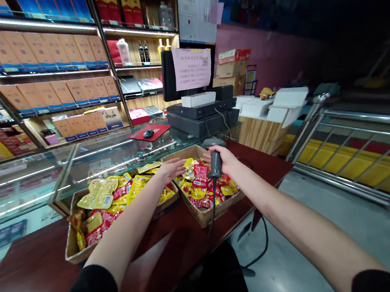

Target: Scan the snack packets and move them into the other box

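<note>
My right hand (228, 161) is wrapped round the handle of a dark grey barcode scanner (216, 164), its cable hanging down toward me. The scanner is above the far right part of a cardboard box (204, 218) filled with red and yellow snack packets (201, 178). With fingers stretched toward that box, my left hand (171, 169) holds nothing. Beneath my left forearm is a second cardboard box (71, 248), also full of packets, with a pale yellow packet (99, 193) on top. My arm covers part of its contents.
Both boxes stand on a dark red wooden counter (17, 262). Behind are a glass display case (86, 159), a mouse (148, 133) on a red mat, and a till with a monitor (169, 80). Metal railing (353, 159) stands at right. The scanner's black cable (265, 237) loops below the counter's edge.
</note>
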A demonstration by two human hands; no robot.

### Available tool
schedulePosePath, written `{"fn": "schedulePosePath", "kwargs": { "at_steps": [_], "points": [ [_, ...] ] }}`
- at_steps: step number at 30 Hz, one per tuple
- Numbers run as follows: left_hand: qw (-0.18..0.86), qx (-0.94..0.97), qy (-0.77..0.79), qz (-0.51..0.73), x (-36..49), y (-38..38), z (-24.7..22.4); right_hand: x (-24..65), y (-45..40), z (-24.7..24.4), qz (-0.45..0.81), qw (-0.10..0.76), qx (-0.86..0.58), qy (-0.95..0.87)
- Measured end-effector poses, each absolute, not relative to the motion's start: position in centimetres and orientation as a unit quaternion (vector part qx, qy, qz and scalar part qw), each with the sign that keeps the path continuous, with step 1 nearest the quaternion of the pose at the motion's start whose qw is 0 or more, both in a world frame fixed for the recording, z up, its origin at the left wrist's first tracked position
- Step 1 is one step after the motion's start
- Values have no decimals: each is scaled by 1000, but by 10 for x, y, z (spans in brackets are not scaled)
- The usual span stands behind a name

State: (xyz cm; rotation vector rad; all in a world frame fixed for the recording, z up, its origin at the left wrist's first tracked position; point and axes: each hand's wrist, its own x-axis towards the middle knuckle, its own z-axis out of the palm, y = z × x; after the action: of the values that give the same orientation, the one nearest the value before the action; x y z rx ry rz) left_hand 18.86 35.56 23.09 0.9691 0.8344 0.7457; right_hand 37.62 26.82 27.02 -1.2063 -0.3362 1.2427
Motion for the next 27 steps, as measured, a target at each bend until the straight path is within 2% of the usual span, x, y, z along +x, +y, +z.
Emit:
{"fn": "schedulePosePath", "kwargs": {
  "at_steps": [9, 16, 27],
  "points": [
    [672, 458, 425, 398, 83, 374, 241, 299, 291, 270, 634, 589, -455, -210],
    [597, 451, 482, 455, 4, 367, 238, 227, 309, 262, 685, 523, -452, -232],
    [420, 598, 526, 435, -25, 347, 195, 164, 316, 232, 682, 468, -510, -234]
  ]
}}
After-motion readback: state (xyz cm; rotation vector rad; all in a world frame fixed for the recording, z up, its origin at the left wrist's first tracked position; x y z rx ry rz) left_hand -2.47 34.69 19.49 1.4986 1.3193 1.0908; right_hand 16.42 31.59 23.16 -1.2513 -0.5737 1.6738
